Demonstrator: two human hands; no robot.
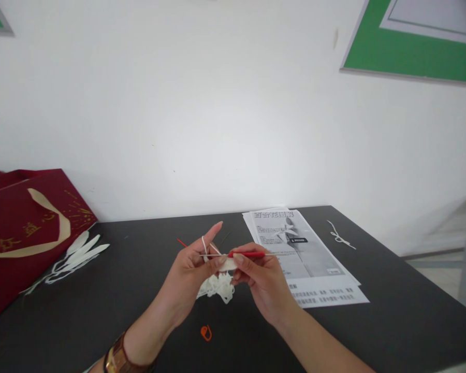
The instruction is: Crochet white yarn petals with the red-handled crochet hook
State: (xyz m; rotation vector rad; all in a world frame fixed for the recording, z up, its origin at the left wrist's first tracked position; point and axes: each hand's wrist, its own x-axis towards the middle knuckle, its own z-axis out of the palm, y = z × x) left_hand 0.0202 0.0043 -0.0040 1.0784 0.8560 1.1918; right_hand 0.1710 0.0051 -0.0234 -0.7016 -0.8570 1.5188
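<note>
My left hand (192, 269) pinches a small white crocheted piece (227, 264), with white yarn (217, 285) looped over its raised index finger and bunched below the fingers. My right hand (262, 282) grips a red-handled crochet hook (246, 254), whose thin metal tip points left across the left hand's fingers into the work. Both hands hover just above a dark table (140, 300), close together at the middle of the view.
An orange stitch marker (206, 333) lies on the table near my left wrist. Printed instruction sheets (306, 259) lie at the right, with a short knotted yarn scrap (339, 237) beyond. White crocheted petals (75, 254) sit beside a dark red gift bag (23, 228) at left.
</note>
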